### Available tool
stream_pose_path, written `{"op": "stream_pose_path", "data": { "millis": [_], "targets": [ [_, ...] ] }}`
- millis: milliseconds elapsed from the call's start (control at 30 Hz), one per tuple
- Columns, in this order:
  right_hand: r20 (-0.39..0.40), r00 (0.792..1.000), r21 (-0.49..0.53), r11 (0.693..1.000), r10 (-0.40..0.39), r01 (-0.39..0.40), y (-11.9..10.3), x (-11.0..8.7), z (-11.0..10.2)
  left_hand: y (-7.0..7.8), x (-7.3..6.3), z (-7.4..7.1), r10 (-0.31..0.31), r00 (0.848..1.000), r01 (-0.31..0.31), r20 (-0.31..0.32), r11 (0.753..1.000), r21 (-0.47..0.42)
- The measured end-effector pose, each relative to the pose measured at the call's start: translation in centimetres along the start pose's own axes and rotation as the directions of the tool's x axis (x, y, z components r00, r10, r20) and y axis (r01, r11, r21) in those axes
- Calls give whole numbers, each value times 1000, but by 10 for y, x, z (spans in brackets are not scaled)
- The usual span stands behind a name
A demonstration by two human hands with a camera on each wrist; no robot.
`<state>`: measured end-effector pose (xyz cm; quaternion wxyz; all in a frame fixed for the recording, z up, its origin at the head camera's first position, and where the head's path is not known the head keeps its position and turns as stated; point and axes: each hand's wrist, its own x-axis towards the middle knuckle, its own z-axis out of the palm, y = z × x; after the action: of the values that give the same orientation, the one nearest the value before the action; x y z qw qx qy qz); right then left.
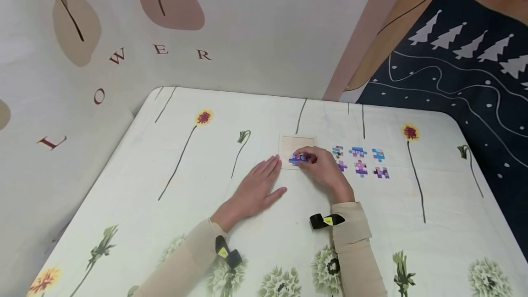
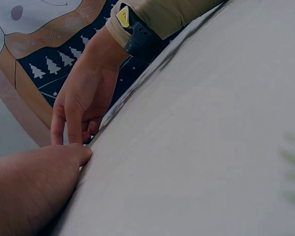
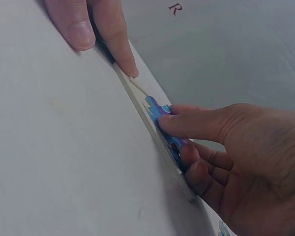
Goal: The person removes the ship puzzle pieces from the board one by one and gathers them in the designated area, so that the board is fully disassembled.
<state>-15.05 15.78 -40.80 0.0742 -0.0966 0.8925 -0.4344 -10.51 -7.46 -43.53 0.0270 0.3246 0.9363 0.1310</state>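
Observation:
A shallow wooden puzzle tray (image 1: 291,142) lies flat on the table, its base bare toward the far side. Blue and purple jigsaw pieces (image 1: 294,160) sit at its near side. My right hand (image 1: 323,168) is over the tray's near right part. It pinches a jigsaw piece (image 3: 174,135) between thumb and fingers, down at the tray; the fingers hide part of that piece. Flat on the table, my left hand (image 1: 257,187) has its straight fingertips (image 3: 130,69) at the tray's left edge, with the thumb spread away.
Right of the tray lie several loose jigsaw pieces in two rows, among them a blue piece (image 1: 358,151), a pink and purple piece (image 1: 360,167) and a purple piece (image 1: 381,173). A flower-printed cloth (image 1: 255,260) covers the table. A pale printed wall (image 1: 264,35) rises behind.

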Motion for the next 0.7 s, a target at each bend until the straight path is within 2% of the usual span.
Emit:
{"op": "stream_pose_path", "data": {
  "millis": [167,500,700],
  "targets": [
    [-8,1000,34,999,-18,18,2,-1,-2,0,0,0,2,1000,-2,-7,1000,0],
    [-13,1000,86,996,-5,6,-2,-1,-6,0,0,-2,-3,1000,3,-8,1000,-5],
    [-44,998,199,979,45,-35,-4,-10,-20,0,0,0,0,1000,0,-7,1000,-18]
  ]
}}
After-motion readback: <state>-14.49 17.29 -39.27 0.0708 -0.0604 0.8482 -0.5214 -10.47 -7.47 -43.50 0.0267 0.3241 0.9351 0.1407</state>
